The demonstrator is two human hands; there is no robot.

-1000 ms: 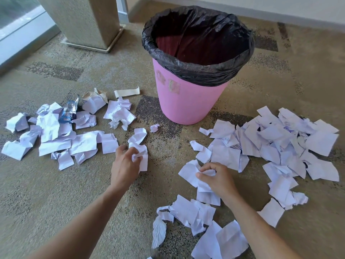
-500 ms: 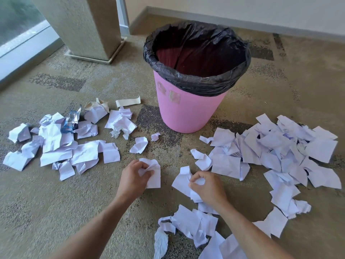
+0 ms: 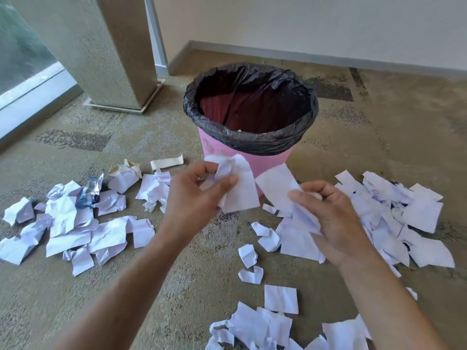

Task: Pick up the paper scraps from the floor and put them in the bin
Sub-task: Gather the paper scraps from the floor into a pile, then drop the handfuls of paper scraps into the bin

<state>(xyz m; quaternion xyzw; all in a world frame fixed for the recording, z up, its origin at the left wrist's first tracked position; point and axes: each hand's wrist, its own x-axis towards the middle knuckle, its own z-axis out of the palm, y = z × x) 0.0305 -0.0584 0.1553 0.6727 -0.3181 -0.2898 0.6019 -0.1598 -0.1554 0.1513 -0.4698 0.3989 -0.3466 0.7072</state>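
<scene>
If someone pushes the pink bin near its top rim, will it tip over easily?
Probably yes. The pink bin narrows toward its base and looks like thin plastic, so likely light. Inside the black liner almost nothing shows, so little weight steadies it.

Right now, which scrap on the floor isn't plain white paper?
The shiny blue wrapper in the left pile, crinkled and foil-like among the white scraps.
</scene>
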